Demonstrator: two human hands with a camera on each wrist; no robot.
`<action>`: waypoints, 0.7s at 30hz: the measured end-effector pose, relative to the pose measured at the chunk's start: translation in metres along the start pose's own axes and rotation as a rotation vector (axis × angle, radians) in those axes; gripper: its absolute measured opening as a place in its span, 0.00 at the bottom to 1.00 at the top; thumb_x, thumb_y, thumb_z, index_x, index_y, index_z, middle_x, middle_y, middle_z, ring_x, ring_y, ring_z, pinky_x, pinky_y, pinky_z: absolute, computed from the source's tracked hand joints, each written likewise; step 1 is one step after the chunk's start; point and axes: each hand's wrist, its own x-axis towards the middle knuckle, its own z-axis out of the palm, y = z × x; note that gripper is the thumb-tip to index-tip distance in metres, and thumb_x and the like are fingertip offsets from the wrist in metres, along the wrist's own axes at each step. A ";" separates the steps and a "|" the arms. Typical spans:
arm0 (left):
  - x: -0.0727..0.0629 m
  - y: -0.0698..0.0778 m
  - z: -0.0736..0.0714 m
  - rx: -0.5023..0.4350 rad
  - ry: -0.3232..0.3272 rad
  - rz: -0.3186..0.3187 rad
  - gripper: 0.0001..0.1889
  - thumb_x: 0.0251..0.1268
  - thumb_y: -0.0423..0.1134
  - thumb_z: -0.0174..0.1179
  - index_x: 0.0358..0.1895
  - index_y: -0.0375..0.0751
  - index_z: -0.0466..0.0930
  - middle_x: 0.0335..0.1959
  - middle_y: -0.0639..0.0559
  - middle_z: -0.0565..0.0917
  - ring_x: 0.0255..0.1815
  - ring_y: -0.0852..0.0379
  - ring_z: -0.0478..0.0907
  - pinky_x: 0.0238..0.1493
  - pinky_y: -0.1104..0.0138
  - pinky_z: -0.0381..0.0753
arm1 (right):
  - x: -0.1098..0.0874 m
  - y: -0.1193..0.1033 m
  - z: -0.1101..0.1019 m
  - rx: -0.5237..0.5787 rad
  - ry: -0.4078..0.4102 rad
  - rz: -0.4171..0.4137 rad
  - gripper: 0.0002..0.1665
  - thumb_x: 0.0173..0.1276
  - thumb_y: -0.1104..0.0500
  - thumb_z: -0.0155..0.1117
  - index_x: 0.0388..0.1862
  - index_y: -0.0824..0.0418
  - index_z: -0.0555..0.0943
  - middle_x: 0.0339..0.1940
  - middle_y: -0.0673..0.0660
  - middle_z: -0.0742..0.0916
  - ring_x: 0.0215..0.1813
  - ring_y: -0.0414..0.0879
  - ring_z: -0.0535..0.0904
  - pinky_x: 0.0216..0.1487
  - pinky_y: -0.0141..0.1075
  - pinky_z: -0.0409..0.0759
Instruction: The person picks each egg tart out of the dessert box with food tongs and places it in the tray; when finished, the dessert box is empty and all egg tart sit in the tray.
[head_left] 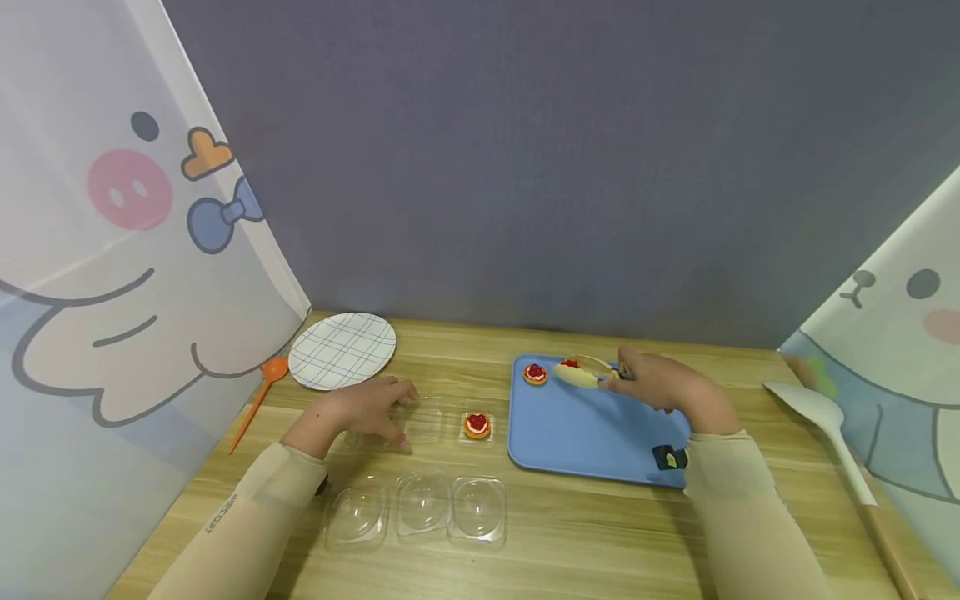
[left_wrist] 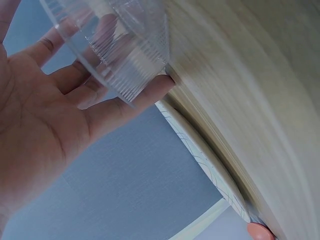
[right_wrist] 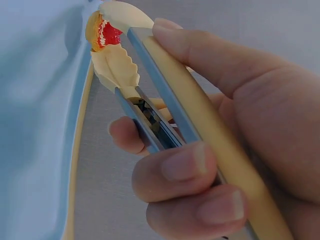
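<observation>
Right hand (head_left: 656,383), one: right of centre in the head view, forearm rising from the lower right of the frame, wrist bent inward. Its thumb and fingers were curled round one pair of cream-and-metal tongs (head_left: 576,376), the scalloped heads pointing to the left.

Left hand (head_left: 372,410), one: left of centre, forearm slanting up from the lower left, palm lowered, fingers loosely spread with a wide gap to the thumb. The fingers touched one clear plastic container, seen close in the left wrist view; no firm grip on it showed.

Round golden tarts with white-and-red topping, three: the first tart (right_wrist: 95,31) between the tong heads, at the upper left of the right wrist view; the second tart (head_left: 535,374) on the tray's upper left corner; the third tart (head_left: 477,426) in a clear square base at the centre.

Blue rectangular tray (head_left: 592,433), one: right of centre.

Clear square bases (head_left: 425,423), two plainly seen, in a row at centre.

Clear domed lids (head_left: 478,508), three: side by side, lower centre.

White plate with blue grid lines (head_left: 342,352), one: left of centre.

Orange spoon (head_left: 275,368), one: left, beside the plate.

Pale spatula with wooden handle (head_left: 817,408), one: far right.
</observation>
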 end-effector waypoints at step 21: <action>-0.001 0.001 -0.001 -0.003 -0.009 -0.017 0.38 0.51 0.56 0.83 0.64 0.49 0.78 0.61 0.48 0.83 0.65 0.46 0.79 0.65 0.49 0.81 | 0.014 0.003 0.012 -0.003 -0.013 0.017 0.40 0.80 0.36 0.61 0.71 0.64 0.63 0.30 0.55 0.77 0.18 0.43 0.63 0.25 0.38 0.74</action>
